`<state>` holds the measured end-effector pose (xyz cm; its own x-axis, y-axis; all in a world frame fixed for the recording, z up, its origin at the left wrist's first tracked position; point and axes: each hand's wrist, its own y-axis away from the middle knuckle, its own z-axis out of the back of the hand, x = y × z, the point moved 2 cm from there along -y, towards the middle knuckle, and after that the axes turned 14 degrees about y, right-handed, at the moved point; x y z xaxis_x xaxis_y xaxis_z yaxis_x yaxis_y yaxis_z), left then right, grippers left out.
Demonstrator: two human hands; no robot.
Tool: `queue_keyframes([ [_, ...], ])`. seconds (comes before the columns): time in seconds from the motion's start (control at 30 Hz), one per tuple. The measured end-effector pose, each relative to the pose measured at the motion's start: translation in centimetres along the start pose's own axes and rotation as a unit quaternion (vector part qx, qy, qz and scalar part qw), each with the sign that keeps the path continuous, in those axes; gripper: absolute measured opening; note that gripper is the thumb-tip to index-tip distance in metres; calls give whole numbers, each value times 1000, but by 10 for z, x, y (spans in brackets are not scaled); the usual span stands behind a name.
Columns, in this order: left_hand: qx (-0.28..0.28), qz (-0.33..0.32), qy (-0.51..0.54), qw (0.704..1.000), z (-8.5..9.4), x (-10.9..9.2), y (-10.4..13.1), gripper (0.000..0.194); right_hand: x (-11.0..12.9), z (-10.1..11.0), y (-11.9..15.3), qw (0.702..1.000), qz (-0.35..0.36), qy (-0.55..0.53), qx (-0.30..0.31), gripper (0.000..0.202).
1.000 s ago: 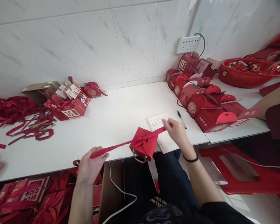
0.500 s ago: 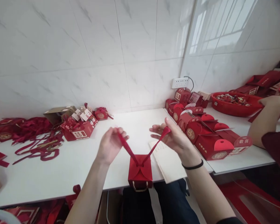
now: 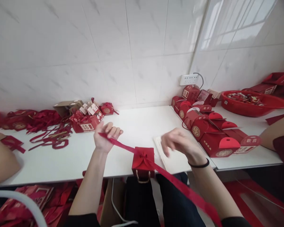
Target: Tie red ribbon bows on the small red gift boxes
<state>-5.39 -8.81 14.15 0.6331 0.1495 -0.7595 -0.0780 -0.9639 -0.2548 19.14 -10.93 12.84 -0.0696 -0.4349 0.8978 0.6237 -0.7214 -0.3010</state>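
A small red box (image 3: 143, 162) with a rope handle on its front sits at the near edge of the white table (image 3: 85, 164). A red ribbon (image 3: 177, 183) passes through the top of the box. Its left length runs up to my left hand (image 3: 106, 137), whose fingers are closed on it. The right length hangs loose past the table edge, below my right forearm. My right hand (image 3: 178, 143) is slightly blurred, with bent fingers pointing down above a cream booklet (image 3: 174, 159), and the ribbon is not between them.
Red gift boxes (image 3: 217, 143) stand in rows at the right, before a red basin (image 3: 251, 105) of small packets. Ribbons (image 3: 53, 135) and filled boxes (image 3: 85, 121) lie at the left. Other people's arms (image 3: 2, 160) reach in from both sides.
My right hand has let go of its ribbon length, which now trails toward the lower right. My left hand has moved left with its end. The view has shifted slightly.
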Motion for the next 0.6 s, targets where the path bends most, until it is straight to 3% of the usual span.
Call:
queue_keyframes([
  [0.07, 65, 99, -169, 979, 4, 12, 14, 36, -13, -7, -4, 986, -24, 165, -1, 32],
  [0.13, 140, 169, -360, 907, 0, 31, 33, 25, -26, -20, -11, 951, -15, 309, 22, 14],
  [0.23, 177, 104, -563, 800, -9, 56, 60, 18, -42, -38, -19, 913, 29, 400, 70, 20],
  [0.3, 154, 52, -627, 761, -11, 68, 71, 15, -45, -44, -20, 908, 37, 408, 87, 20],
  [0.43, 103, 31, -652, 751, -4, 78, 75, 8, -41, -48, -17, 900, 13, 426, 88, 11],
  [0.53, 110, 36, -661, 741, -3, 78, 72, 4, -39, -49, -16, 896, 5, 437, 81, 16],
  [0.6, 120, 30, -671, 731, -5, 78, 69, 4, -41, -49, -15, 913, 5, 403, 64, 18],
])
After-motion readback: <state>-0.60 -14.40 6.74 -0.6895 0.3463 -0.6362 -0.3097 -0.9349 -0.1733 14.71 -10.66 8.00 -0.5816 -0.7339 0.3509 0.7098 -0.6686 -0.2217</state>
